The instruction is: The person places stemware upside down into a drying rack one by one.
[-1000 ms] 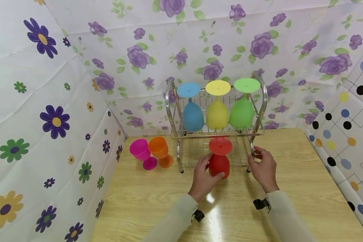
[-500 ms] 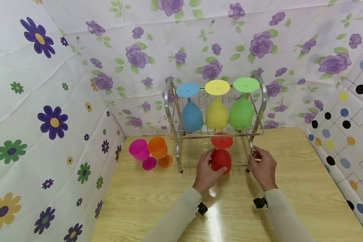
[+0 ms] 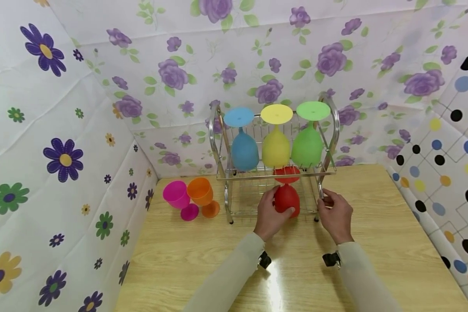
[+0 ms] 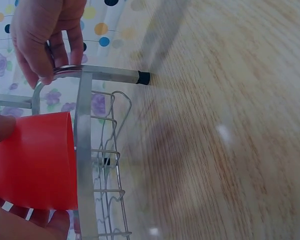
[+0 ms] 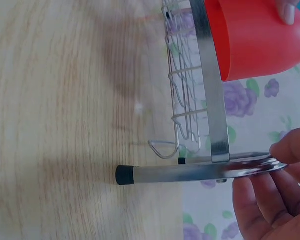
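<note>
The left hand (image 3: 271, 214) holds the red cup (image 3: 287, 203), thumb and fingers around its bowl. The cup is upside down at the front of the rack (image 3: 228, 199)'s lower level; a second ago it was nearer the person, and now its foot lies partly behind the upper front rail. Whether its rim rests on the wires is unclear. The right hand (image 3: 336, 216) still grips the rack's right side. The blue cup (image 3: 245, 152), yellow cup (image 3: 276, 150) and green cup (image 3: 307, 147) remain above.
</note>
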`<action>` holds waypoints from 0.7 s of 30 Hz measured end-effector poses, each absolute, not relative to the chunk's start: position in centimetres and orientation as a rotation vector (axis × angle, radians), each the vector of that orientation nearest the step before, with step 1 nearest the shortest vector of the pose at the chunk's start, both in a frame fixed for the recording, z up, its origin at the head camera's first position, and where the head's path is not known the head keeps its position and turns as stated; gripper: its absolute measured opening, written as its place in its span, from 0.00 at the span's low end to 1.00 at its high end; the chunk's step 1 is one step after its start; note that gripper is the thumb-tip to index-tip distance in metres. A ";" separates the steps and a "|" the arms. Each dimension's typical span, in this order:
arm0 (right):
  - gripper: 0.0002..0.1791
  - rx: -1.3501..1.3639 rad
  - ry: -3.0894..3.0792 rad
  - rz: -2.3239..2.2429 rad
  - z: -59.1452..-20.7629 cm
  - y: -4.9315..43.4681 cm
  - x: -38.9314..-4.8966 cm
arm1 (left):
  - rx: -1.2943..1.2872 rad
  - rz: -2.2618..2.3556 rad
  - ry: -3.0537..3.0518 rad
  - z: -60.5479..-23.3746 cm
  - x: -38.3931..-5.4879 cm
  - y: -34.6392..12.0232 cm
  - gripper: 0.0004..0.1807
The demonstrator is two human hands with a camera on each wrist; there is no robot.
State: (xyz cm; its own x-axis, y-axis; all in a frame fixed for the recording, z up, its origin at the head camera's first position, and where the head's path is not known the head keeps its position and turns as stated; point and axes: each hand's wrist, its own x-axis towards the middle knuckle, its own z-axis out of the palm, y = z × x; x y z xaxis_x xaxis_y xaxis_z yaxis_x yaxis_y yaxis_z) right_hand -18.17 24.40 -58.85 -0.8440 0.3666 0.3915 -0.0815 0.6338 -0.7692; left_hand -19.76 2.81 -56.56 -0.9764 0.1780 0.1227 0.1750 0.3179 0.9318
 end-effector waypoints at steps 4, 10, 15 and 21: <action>0.20 -0.243 -2.313 1.118 -59.0 24.1 -18.3 | 0.329 1.750 2.591 -56.8 -20.4 3.4 0.44; 0.20 -0.270 -2.322 1.130 -59.1 23.9 -18.2 | 0.306 1.720 2.640 -57.2 -21.2 4.5 0.44; 0.20 -0.278 -2.335 1.103 -59.1 23.7 -18.2 | 0.293 1.703 2.652 -57.5 -21.8 5.1 0.43; 0.20 -0.266 -2.314 1.054 -59.0 23.7 -18.2 | 0.323 1.605 2.712 -58.1 -22.1 5.9 0.43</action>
State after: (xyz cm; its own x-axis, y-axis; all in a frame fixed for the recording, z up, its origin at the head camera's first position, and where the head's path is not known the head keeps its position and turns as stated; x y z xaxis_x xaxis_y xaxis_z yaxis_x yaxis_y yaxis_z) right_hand -18.18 23.74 -58.96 -0.8141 0.4001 0.4208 -0.0549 0.6684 -0.7418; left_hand -22.14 5.89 -58.09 -0.9788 0.1615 0.1258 0.1880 0.4659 0.8646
